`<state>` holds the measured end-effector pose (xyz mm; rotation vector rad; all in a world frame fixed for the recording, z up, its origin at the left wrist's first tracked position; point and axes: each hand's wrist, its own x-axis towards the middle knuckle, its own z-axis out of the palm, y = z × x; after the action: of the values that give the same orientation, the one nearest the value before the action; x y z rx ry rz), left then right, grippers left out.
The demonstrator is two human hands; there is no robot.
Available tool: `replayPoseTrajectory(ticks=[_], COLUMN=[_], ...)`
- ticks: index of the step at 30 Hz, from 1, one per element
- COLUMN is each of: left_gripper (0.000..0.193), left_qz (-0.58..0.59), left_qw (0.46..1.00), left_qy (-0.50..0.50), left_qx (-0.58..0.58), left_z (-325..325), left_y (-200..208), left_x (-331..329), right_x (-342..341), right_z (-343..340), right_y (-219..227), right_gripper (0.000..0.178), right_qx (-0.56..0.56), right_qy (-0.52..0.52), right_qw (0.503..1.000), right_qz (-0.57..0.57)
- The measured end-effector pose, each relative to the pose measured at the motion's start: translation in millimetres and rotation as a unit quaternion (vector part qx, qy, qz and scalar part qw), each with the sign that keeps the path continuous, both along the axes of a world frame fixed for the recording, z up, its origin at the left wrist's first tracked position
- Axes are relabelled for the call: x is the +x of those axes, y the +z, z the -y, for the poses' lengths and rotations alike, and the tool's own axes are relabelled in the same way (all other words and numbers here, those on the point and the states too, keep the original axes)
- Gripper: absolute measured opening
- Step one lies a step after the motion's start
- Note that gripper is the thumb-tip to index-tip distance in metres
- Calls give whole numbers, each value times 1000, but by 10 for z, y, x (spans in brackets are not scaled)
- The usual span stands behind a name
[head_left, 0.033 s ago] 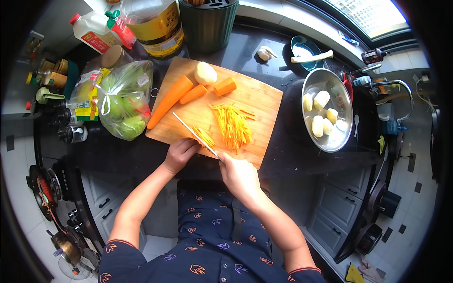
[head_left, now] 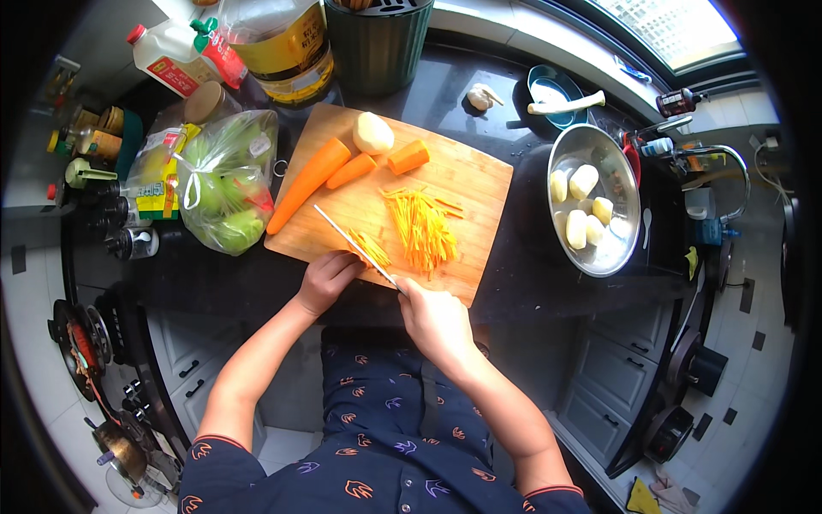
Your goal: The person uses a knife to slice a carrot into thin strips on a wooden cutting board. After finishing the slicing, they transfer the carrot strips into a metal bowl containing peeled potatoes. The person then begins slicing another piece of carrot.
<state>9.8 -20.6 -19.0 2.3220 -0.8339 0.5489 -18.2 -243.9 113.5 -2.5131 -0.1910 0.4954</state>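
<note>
My right hand (head_left: 435, 319) is closed round the handle of a kitchen knife (head_left: 345, 233), its blade slanting to the far left over the wooden cutting board (head_left: 479, 184). Just left of the blade, my left hand (head_left: 330, 278) has its fingers curled down on a piece of carrot (head_left: 366, 265), mostly hidden beneath them. Fresh carrot strips (head_left: 372, 248) lie along the blade's right side. Farther right is a larger heap of shredded carrot (head_left: 421, 231). A long carrot (head_left: 308, 184), two shorter carrot pieces (head_left: 408, 158) and a peeled potato (head_left: 373, 134) rest toward the board's far side.
Left of the board sits a clear bag of green vegetables (head_left: 224, 184). Behind stand a large oil jug (head_left: 278, 51) and a dark green bin (head_left: 377, 43). To the right is a steel bowl (head_left: 622, 240) of peeled potatoes; garlic (head_left: 482, 97) lies beyond the board.
</note>
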Motion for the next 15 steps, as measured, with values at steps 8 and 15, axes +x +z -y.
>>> replayPoseTrajectory(ticks=[8,15], left_gripper=[18,18], left_qz=[-2,-4], left_qw=[1000,1000], left_qy=[-5,1], left_qx=[18,4], left_z=[-2,36], left_y=[53,77], left_x=[9,23], right_x=[-65,-26], right_z=[34,-43], right_y=[-26,-282], right_gripper=[21,16], right_qx=[-25,8], right_qy=[-3,-23], right_qw=[999,1000], right_qz=[-24,8])
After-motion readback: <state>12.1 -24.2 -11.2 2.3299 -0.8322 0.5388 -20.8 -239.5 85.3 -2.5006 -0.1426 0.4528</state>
